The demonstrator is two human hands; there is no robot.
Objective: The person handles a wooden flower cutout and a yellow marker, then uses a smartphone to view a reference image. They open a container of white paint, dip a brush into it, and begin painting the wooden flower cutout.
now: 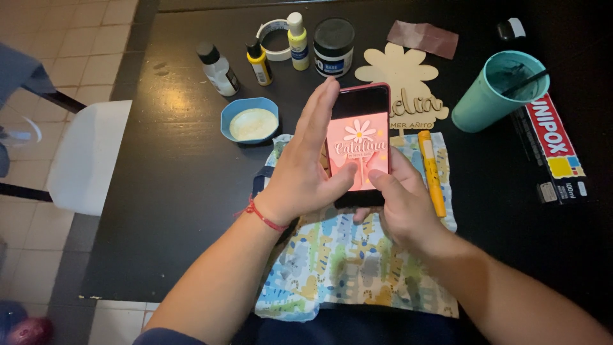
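Holding a phone (358,145), both hands (305,167) (401,199) seemingly thumb its screen.

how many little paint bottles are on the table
3, in a row at the back of the table: a white bottle with a dark cap, a small yellow bottle, and a taller pale yellow bottle. More may sit outside the view.
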